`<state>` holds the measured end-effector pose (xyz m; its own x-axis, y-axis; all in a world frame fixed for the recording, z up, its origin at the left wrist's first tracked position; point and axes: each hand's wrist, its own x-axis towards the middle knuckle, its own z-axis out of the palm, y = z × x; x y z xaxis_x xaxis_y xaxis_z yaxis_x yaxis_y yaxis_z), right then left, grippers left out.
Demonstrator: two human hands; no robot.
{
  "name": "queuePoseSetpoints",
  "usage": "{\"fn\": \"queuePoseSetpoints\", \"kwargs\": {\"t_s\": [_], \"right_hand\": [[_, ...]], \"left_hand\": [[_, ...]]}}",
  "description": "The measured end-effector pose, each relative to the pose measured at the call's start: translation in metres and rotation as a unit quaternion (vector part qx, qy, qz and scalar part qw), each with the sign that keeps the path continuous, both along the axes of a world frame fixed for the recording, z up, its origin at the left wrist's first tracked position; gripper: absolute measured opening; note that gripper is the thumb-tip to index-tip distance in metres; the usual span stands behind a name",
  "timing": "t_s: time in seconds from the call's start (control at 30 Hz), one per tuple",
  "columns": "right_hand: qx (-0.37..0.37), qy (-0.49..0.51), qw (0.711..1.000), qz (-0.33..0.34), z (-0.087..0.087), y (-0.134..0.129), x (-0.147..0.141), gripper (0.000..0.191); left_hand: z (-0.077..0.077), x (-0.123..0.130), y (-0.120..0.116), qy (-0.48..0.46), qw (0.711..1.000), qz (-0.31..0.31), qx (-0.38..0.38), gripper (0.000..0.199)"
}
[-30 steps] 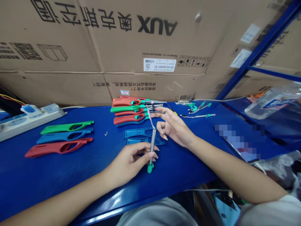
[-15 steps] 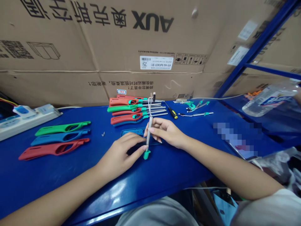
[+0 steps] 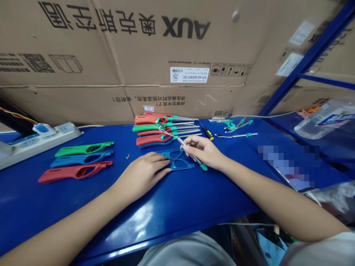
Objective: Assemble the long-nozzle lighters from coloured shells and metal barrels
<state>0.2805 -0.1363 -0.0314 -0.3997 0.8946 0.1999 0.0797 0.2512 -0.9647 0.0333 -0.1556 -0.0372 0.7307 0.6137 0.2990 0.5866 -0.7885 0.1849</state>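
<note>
My right hand (image 3: 203,150) pinches a lighter's metal tube (image 3: 191,152), which slants over the table with its green end piece (image 3: 204,167) toward me. Thin wires (image 3: 163,128) stick out from the tube's far end. A blue lighter casing (image 3: 180,163), its halves lying side by side, is on the table just below the tube. My left hand (image 3: 149,168) is closed at the casing's left part, thumb at the near edge and fingers across it, hiding that side. Behind both hands lies a stack of lighters (image 3: 151,129) with red, green and blue handles.
Green (image 3: 83,148), blue (image 3: 80,159) and red casings (image 3: 74,172) lie at left, near a power strip (image 3: 44,138). A screwdriver (image 3: 207,133), loose tube parts (image 3: 233,125) and a phone (image 3: 288,170) are rightward. A cardboard box (image 3: 144,48) stands behind; a plastic bottle (image 3: 318,118) is at right.
The tube has swung from nearly upright to slanted, its green end moving right in my right hand. My left hand has left the tube and gone to the blue casing. The view has shifted slightly.
</note>
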Motion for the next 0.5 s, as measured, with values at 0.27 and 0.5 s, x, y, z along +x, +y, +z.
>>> {"fn": "queuePoseSetpoints", "kwargs": {"t_s": [0.27,0.5], "right_hand": [[0.018,-0.042,0.999,0.002,-0.005,0.006,0.009,0.027],[0.088,-0.117,0.989,0.004,0.004,0.0,0.013,0.022]], "left_hand": [[0.018,-0.016,-0.002,0.057,0.996,0.057,-0.046,0.02],[0.033,-0.018,-0.008,-0.102,0.99,0.063,0.07,0.02]]}}
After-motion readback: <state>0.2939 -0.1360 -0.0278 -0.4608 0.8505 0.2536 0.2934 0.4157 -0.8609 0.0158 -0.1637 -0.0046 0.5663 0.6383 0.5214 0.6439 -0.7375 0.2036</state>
